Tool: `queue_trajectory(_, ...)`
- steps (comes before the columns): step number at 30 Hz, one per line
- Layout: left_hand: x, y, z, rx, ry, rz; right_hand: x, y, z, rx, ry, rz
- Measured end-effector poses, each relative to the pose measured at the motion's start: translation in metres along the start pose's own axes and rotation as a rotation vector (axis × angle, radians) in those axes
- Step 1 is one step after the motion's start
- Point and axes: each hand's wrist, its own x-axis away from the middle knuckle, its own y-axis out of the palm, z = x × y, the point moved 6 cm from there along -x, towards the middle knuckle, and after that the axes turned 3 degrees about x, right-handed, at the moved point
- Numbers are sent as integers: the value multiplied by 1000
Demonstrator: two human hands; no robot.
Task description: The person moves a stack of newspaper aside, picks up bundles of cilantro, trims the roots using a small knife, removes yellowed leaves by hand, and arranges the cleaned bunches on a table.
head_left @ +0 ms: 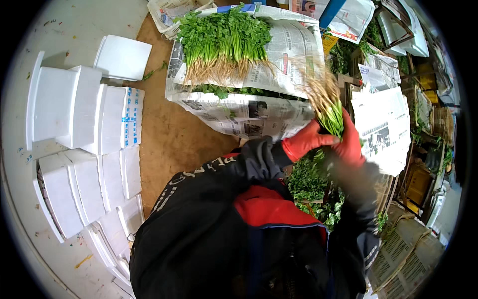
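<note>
One herb bunch (pixel 329 118) slants lengthwise, roots (pixel 321 92) pointing forward-left, clasped by left hand (pixel 307 140) and right hand (pixel 351 143).

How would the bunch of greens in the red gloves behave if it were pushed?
The bunch would probably bend, as its stems are thin. It may be light for its size: it shows slender strands, nothing bulky. Its fine, spreading roots could tangle.

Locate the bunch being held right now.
The held bunch is right of centre in the head view, between left hand and right hand, right of the laid-out bunches.
</note>
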Motion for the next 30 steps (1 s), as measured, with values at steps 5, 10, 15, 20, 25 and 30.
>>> queue_trajectory(5,17,-107,28,-538,-206,78,-137,41,-19,800,-300,-419)
queue_trajectory(10,-4,-160,120,-1371,406,108,-237,108,24,974,-630,-527)
queue_trajectory(15,-68,-242,93,-1806,384,-269,-298,169,66,1009,-715,-520)
queue_trajectory(20,-59,-287,75,-1808,373,-170,-284,176,61,995,-514,-136)
queue_trajectory(25,-58,-291,67,-1788,400,-164,-258,109,127,481,421,117)
queue_trajectory(30,-66,-284,67,-1781,310,-69,-322,161,138,441,427,149)
